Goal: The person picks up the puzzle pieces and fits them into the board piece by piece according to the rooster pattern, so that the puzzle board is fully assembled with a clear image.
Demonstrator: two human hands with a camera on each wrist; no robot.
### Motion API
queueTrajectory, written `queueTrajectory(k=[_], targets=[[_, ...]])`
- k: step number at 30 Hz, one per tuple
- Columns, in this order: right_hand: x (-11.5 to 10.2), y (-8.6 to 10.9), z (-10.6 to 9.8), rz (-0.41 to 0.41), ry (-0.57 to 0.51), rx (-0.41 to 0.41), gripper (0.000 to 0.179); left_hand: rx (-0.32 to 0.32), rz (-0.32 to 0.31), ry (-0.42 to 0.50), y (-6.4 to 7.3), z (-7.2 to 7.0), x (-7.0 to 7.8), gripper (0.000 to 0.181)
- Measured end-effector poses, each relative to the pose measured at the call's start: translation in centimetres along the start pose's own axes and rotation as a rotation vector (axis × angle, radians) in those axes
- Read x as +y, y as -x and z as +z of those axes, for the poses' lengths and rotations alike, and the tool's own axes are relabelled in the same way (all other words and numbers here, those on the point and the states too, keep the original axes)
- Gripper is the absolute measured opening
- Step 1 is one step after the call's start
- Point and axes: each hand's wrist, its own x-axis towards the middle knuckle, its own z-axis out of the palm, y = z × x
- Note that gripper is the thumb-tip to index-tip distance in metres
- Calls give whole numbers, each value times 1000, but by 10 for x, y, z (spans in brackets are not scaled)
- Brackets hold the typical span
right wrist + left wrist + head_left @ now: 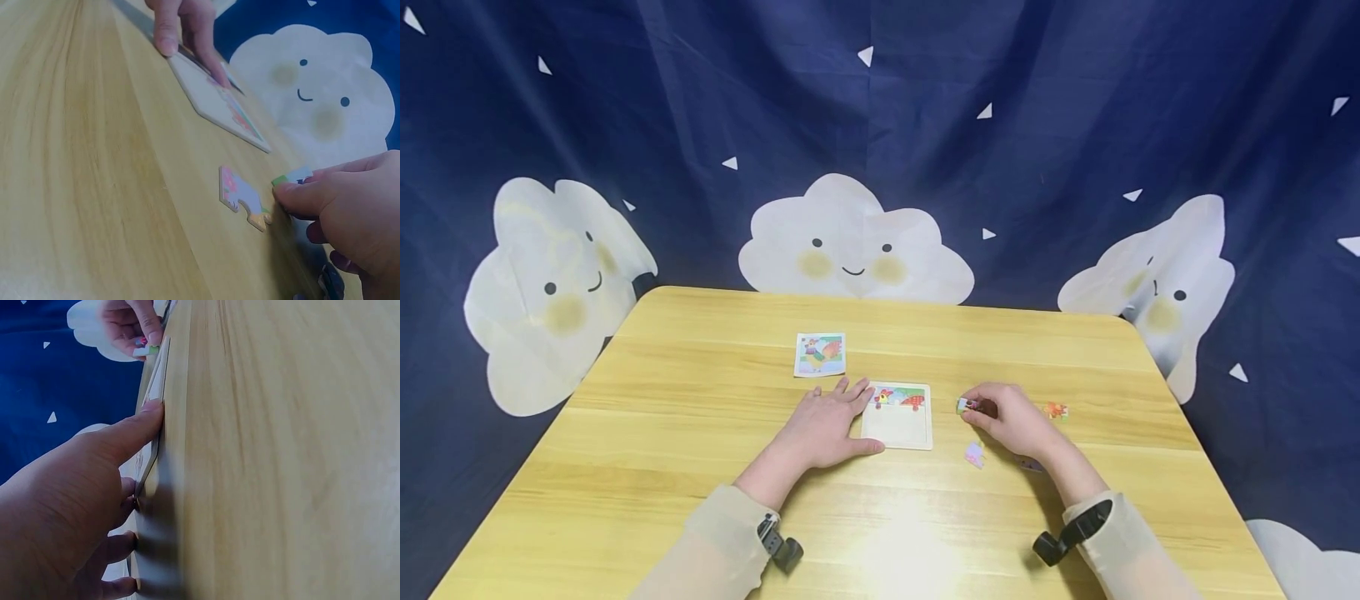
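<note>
A shallow white puzzle board [898, 428] lies on the table with a strip of colourful pieces fitted along its far side; the rest of its bed shows bare. My left hand [829, 427] rests at the board's left side, fingers spread and thumb on its near left corner. To the right of the board, my right hand [1017, 422] pinches a puzzle piece [292, 177] with green and pale blue on it between thumb and fingers. Just below that hand lies a loose lilac and pink puzzle piece [975, 454], its cut-out edge plain in the right wrist view.
Behind the board to the left is a square picture card [820, 355]. An orange puzzle piece [1057, 410] lies beyond my right hand, and another piece [1030, 463] is partly hidden under the right wrist. A dark blue cloud-printed curtain [925, 125] hangs behind the table.
</note>
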Motion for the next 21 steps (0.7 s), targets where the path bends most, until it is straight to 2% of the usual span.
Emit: queueTrajectory(k=[5,11,18,21], targets=[[-1,-1,2,-7,25,25,30,3,-1,-5,0,2,-1,100],[0,-2,2,3,-80,49,7,3,-2,-1,0,2,-1,100],[2,-2,2,-40,-165,58,5,6,-5,-12,0,2,0,100],[0,-3,2,-39,-201,65,13,6,-3,-10,0,2,0,100]])
